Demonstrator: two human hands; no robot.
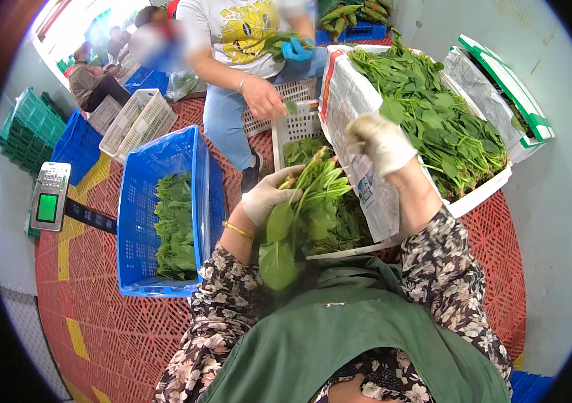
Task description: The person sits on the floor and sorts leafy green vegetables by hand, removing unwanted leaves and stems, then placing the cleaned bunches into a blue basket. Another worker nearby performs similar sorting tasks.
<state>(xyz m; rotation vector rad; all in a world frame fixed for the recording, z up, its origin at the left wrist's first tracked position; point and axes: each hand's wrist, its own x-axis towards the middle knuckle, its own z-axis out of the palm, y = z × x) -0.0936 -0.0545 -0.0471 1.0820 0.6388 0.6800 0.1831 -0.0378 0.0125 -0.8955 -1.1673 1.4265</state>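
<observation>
My left hand [271, 196], in a pale glove, grips a bunch of leafy spinach [321, 189] by its stems. The root ends point up and away, and some large leaves hang below my fingers. Over the newspaper lining [351, 111] at the near side of a white foam box [487, 189], my right hand [379, 143] is blurred, its gloved fingers curled. Whether anything is in it cannot be seen. Loose spinach [427, 111] heaps high in that box. Beneath the held bunch, a white plastic crate [278, 136] contains more greens, partly hidden by my hands.
At left, a blue crate [132, 226] with a clear liner holds stacked spinach beside a scale display [49, 201]. Opposite me sits a co-worker [250, 60] with greens in a blue-gloved hand. White crates [140, 121] and green crates [31, 131] stand farther left. A wall [548, 211] bounds the right.
</observation>
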